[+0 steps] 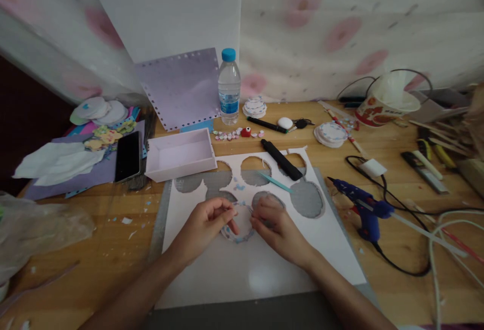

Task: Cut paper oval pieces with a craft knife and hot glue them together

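A round white disc with blue and pale specks round its rim lies on a white foam sheet, between my hands. My left hand is closed over the disc's left side, thumb and forefinger pinched together; what they hold is too small to name. At the right rim, my right hand is closed too, slightly blurred, its fingertips hiding whatever is between them. Several round holes are cut in the sheet's far part. A teal pen-like tool and a black marker-like stick rest across it.
A grey cutting mat lies under the sheet. A blue glue gun and its cables are at right. Behind are an open white box, a water bottle and stacked discs. A phone sits at left.
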`<control>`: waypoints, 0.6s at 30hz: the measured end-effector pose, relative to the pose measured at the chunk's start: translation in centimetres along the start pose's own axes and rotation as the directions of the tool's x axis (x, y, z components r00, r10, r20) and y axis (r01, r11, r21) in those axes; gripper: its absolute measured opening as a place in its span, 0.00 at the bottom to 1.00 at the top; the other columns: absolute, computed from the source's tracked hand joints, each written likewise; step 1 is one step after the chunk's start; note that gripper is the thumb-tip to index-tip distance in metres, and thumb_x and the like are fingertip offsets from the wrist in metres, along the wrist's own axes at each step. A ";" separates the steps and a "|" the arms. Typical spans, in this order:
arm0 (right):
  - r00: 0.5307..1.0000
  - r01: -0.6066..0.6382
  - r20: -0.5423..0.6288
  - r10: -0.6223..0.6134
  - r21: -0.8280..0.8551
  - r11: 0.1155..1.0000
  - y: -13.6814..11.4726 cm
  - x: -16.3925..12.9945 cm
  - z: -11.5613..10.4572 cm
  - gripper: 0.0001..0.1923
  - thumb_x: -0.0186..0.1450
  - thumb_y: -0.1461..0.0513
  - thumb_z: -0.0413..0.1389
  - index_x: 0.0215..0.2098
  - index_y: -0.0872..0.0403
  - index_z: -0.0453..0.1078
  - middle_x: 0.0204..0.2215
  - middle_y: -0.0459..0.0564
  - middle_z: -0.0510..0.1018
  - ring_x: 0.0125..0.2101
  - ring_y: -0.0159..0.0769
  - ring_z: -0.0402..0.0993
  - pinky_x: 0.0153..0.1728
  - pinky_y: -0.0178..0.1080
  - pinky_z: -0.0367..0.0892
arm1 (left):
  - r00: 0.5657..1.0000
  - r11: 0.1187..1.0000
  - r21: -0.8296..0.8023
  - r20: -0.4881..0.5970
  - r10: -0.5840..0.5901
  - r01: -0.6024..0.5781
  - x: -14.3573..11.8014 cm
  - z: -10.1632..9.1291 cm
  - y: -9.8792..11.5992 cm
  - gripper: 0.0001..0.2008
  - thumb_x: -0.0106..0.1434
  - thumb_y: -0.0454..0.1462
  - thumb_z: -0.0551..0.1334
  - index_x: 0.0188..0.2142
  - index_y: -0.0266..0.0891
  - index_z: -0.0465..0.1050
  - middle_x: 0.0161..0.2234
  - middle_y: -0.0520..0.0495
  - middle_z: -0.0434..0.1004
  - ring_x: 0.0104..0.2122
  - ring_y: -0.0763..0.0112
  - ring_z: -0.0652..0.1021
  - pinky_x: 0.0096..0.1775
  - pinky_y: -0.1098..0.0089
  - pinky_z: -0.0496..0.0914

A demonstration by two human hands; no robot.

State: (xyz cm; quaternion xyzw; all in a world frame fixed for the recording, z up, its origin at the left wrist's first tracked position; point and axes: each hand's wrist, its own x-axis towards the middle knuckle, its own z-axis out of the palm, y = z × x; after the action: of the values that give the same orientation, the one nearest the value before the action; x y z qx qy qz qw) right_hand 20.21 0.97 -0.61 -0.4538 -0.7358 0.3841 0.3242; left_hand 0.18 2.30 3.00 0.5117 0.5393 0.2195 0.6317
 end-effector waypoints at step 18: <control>0.987 0.147 -0.027 -0.157 -0.230 0.962 -0.4 -0.3 0.4 0.12 0.62 0.69 0.51 0.23 0.53 0.57 0.23 0.45 0.66 0.29 0.36 0.62 0.32 0.40 0.53 | 0.984 0.825 0.545 0.003 0.175 -0.148 0.0 0.6 0.4 0.07 0.62 0.40 0.60 0.36 0.42 0.75 0.23 0.53 0.73 0.23 0.71 0.71 0.26 0.73 0.60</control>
State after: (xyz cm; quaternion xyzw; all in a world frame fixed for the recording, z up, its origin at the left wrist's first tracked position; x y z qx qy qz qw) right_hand 19.81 0.52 -0.52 -0.4388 -0.7999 0.2612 0.3153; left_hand 0.80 2.20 3.35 0.7082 0.5489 0.1225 0.4267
